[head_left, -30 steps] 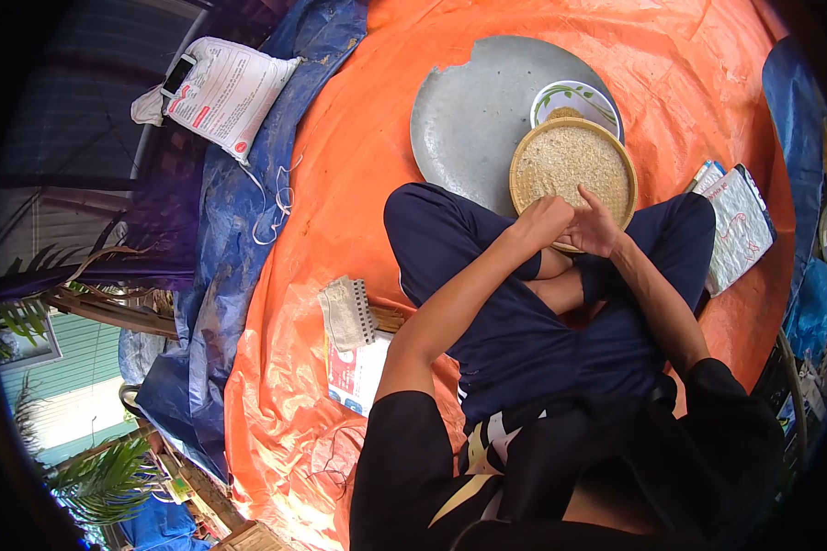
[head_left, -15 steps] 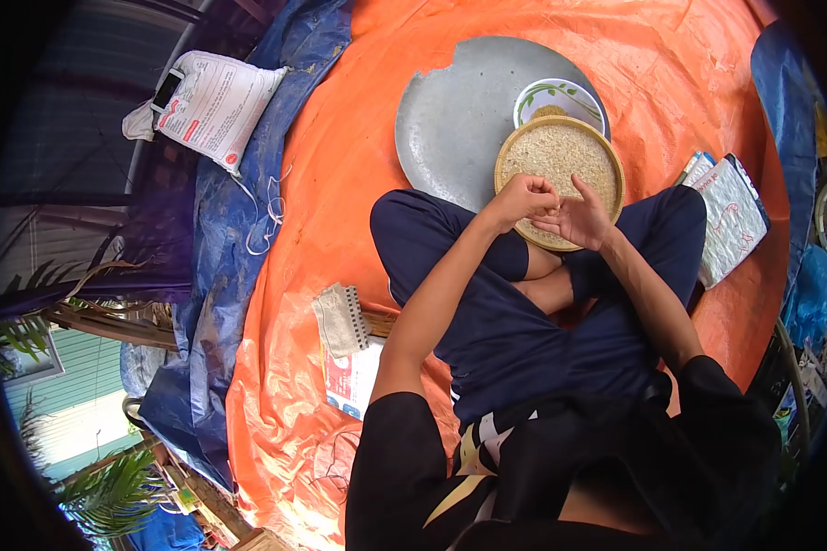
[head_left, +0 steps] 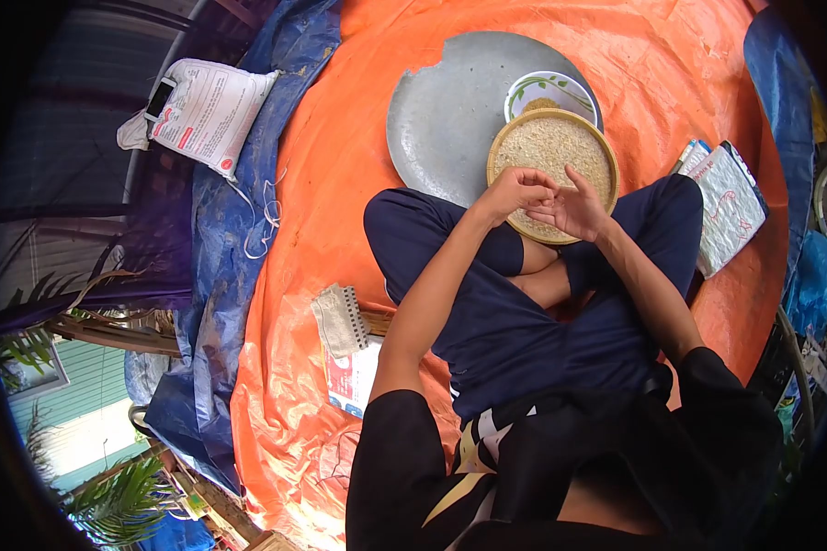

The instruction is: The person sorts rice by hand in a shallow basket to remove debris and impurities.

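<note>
A round tan-rimmed basket (head_left: 560,147) full of pale grain rests at my crossed legs, its far edge overlapping a white bowl (head_left: 570,89) with green leaf patterns and yellowish grain inside. Above the basket, my left hand (head_left: 576,209) is held palm up, thumb and fingers apart, with nothing clearly visible on it. My right hand (head_left: 522,195) has its fingertips pressed together beside the left palm; whatever they hold is too small to name. Under the bowl lies a large round grey metal tray (head_left: 441,119) with a broken edge.
An orange tarp (head_left: 340,165) covers the ground over a blue one (head_left: 220,275). A white sack (head_left: 207,115) with a phone (head_left: 161,98) on it lies far left. Nearer are a spiral notebook (head_left: 342,321) and, at right, a folded silvery bag (head_left: 726,207).
The whole view has shifted slightly, so basket, tray and bowl appear a little further left. My right hand has turned slightly, its fingers still together near the left palm.
</note>
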Demonstrator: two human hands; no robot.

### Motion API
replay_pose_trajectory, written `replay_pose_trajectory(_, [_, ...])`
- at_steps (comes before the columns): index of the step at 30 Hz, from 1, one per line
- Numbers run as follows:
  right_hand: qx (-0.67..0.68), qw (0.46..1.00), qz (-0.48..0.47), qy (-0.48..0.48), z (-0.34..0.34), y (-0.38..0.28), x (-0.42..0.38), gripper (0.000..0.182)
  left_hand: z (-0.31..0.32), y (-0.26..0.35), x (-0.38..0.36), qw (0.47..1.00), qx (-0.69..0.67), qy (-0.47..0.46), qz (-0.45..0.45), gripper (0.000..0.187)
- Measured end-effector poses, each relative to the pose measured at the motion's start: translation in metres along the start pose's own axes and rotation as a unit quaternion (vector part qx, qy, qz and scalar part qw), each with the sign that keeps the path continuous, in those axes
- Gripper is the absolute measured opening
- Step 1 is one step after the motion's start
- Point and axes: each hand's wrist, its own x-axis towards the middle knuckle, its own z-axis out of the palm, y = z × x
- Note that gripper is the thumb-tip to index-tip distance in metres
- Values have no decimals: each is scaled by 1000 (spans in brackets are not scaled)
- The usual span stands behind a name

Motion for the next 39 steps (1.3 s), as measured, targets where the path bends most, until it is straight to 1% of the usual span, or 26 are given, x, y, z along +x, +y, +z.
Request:
replay_pose_trajectory(1, [14, 1000, 3, -15, -4, 0, 4, 87, 3, 2, -2, 1000, 13, -2, -6, 14])
replay_pose_trajectory(2, [29, 999, 1, -19, -9, 0, -1, 89, 8, 7, -5, 999, 42, 19, 12, 14])
replay_pose_trajectory(3, [23, 1000, 1, -3, -6, 0, -5, 91, 6, 9, -6, 997, 67, 34, 29, 13])
replay_pose_trajectory(4, [15, 1000, -2, 15, -1, -1, -5, 93, -3, -4, 0, 991, 110, 51, 52, 13])
replay_pose_trajectory(5, [21, 1000, -4, 1, -6, 0, -4, 94, 0, 2, -2, 980, 175, 71, 57, 11])
replay_pose_trajectory(6, [24, 1000, -7, -18, -11, 1, -2, 95, -1, -1, -1, 969, 216, 84, 84, 9])
replay_pose_trajectory(8, [3, 1000, -10, 20, -7, 1, -5, 96, 5, 0, -1, 959, 247, 96, 104, 10])
replay_pose_trajectory(11, [10, 1000, -10, 22, -6, 3, -4, 96, 19, 6, -4, 902, 394, 118, 127, 9])
replay_pose_trajectory(12, [10, 999, -8, 37, -6, 3, -5, 96, 22, 5, -4, 892, 412, 114, 146, 10])
replay_pose_trajectory(15, [27, 999, -13, 29, -9, 5, -3, 92, 29, 0, -2, 855, 468, 88, 204, 13])
replay_pose_trajectory(16, [28, 999, -12, 9, -13, 6, -1, 90, 29, -4, 1, 850, 469, 77, 227, 14])
replay_pose_trajectory(18, [33, 999, -9, -32, -17, 7, 0, 87, 30, -10, 4, 828, 502, 72, 239, 15])
replay_pose_trajectory(23, [32, 999, -12, 26, -7, 10, -4, 80, 32, -21, 6, 769, 577, 54, 270, 13])
replay_pose_trajectory(24, [107, 986, 14, -125, -31, 11, 0, 77, 31, -26, 6, 765, 585, 58, 263, 12])
replay_pose_trajectory(25, [41, 999, -5, -3, -23, 11, -2, 75, 32, -26, 6, 754, 594, 57, 276, 10])
replay_pose_trajectory(26, [35, 997, -16, 69, -7, 11, -3, 75, 33, -28, 8, 750, 594, 62, 285, 10])
replay_pose_trajectory(27, [56, 998, -5, 42, -14, 10, -2, 75, 34, -30, 8, 748, 591, 64, 297, 10])
replay_pose_trajectory(29, [50, 997, -1, 52, -8, 10, -2, 76, 37, -26, 5, 760, 577, 79, 289, 10])
replay_pose_trajectory(31, [25, 998, -4, 62, 5, 3, -8, 77, 40, -24, 3, 786, 551, 93, 263, 10])
replay_pose_trajectory(32, [50, 998, -2, 41, -12, 4, -3, 81, 41, -23, 4, 800, 537, 98, 250, 10])
replay_pose_trajectory(35, [25, 1000, -3, 19, -11, 3, -4, 86, 43, -28, 7, 784, 549, 92, 273, 9])
replay_pose_trajectory(38, [-1, 1000, -9, 21, 12, 4, -6, 89, 40, -41, 11, 777, 557, 105, 273, 9])
replay_pose_trajectory(39, [1, 1000, -5, 12, 7, 4, -4, 89, 40, -43, 12, 775, 560, 109, 273, 10])
